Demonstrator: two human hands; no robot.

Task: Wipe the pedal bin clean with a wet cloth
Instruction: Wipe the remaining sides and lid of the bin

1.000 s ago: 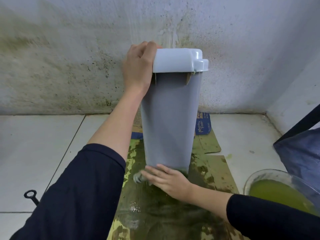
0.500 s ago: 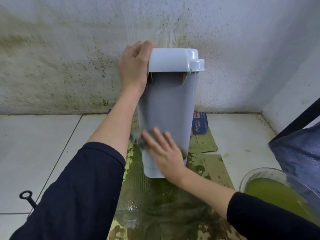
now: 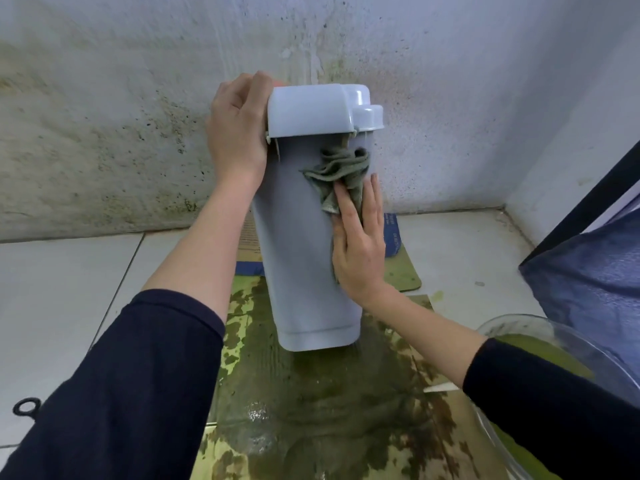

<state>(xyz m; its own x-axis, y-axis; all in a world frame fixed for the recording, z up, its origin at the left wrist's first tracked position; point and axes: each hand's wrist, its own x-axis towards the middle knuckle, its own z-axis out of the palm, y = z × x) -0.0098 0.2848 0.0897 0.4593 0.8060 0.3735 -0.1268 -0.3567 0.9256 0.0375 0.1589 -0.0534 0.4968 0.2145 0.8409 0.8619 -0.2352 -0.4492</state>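
Note:
A tall grey pedal bin (image 3: 298,258) stands upright on wet, stained cardboard (image 3: 311,403) in front of a mouldy wall. Its lid is closed. My left hand (image 3: 237,129) grips the bin's upper left edge, next to the lid. My right hand (image 3: 358,240) lies flat with fingers spread on the bin's right front side. It presses a crumpled grey-green cloth (image 3: 341,168) against the bin, and the cloth bunches up just under the lid.
A clear bowl (image 3: 561,344) of green liquid sits on the floor at the right. A dark blue bag or fabric (image 3: 588,271) stands behind the bowl. A small black ring (image 3: 26,407) lies on the white tiles at the left.
My right hand with the cloth has slid from the bin's base up its front to just under the lid, toward the right side. The left hand kept its grip.

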